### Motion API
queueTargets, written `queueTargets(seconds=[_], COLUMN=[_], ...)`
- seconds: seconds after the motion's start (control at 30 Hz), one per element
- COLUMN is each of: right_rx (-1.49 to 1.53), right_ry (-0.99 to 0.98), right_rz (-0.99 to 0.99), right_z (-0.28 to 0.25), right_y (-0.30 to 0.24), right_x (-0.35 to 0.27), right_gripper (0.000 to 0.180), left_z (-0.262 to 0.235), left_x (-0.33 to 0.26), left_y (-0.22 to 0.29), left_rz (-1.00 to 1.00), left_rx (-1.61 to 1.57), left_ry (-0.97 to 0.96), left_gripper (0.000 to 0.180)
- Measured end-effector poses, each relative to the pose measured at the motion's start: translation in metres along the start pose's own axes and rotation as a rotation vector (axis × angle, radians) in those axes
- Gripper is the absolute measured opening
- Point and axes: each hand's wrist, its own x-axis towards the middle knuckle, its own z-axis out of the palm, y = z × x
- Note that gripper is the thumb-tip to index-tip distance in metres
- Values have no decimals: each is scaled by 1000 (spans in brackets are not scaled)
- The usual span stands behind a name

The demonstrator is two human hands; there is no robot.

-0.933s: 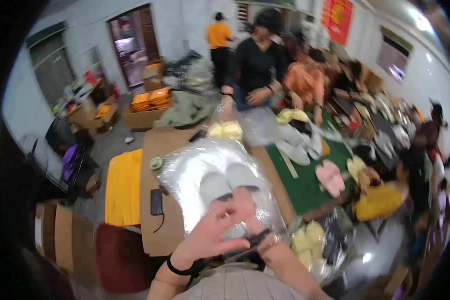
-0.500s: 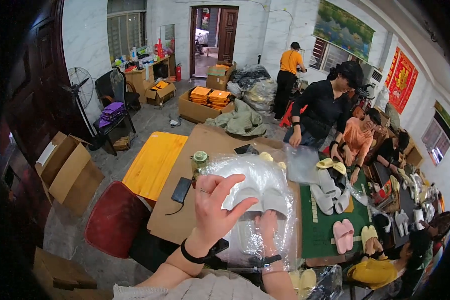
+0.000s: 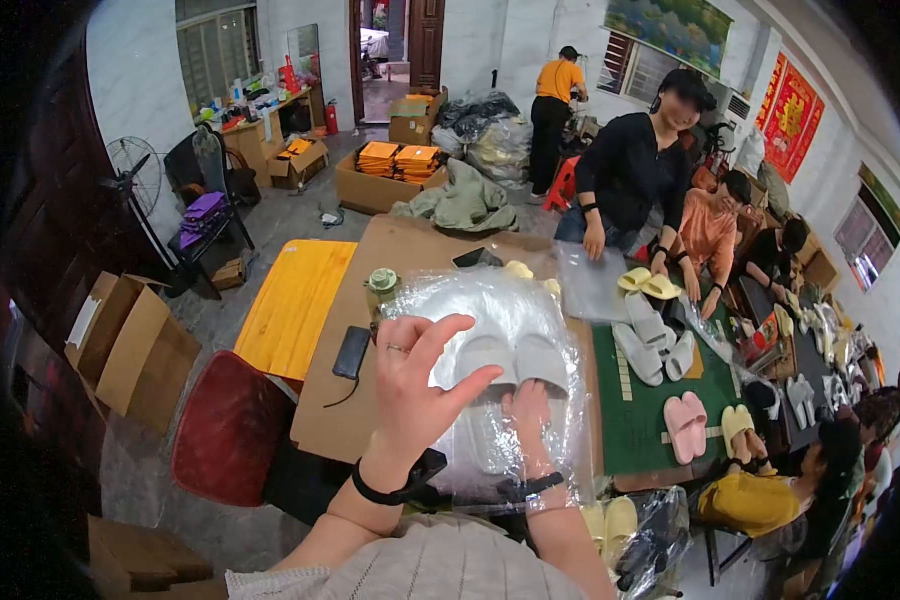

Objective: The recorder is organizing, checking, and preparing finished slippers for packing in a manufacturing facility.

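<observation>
My left hand (image 3: 420,375) is raised over the table with thumb and forefinger spread into a wide curve, and nothing is between them. Below it lies a stack of clear plastic bags (image 3: 440,300) with shiny, wrinkled film. A pair of white slippers (image 3: 541,362) rests on the bags, toes pointing away from me. My right hand (image 3: 528,408) reaches to the opening of the right slipper; its fingers look curled at the strap, with the tips partly hidden. Both wrists wear dark bands.
A green-lidded bottle (image 3: 382,283) and a black power bank-like box (image 3: 351,352) with a cable sit left of the bags. Right, a green mat (image 3: 630,440) bears pink slippers (image 3: 684,425) and grey ones (image 3: 638,352). A person in black (image 3: 635,165) stands across the table.
The whole view has shifted, so the scene sits higher in the picture. The person in black has lifted their head. My hands keep nearly the same pose.
</observation>
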Motion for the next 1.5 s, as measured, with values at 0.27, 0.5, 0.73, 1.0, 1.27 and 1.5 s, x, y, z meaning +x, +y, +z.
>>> queueTargets(seconds=[0.27, 0.5, 0.73, 1.0, 1.27, 1.5], right_rx=[10, 36, 32, 10, 2, 86], right_ry=[45, 36, -18, -29, 49, 111], right_rz=[-32, -21, 0, 18, 3, -18], right_z=[8, 1, -4, 6, -3, -7], right_y=[-2, 2, -2, 3, -2, -9], right_x=[-3, -1, -4, 4, -2, -7], right_gripper=[47, 46, 44, 47, 42, 36], left_z=[6, 12, 13, 21, 33, 64], left_x=[-6, -6, -10, -7, -21, -85], left_y=[-6, -7, -11, -14, -32, -88], left_rz=[-68, -4, -23, -44, -136, -174], left_rx=[-6, 29, 26, -5, 53, 293], left_ry=[-61, -61, -90, -115, -416, -961], left_gripper=[50, 47, 47, 45, 58, 102])
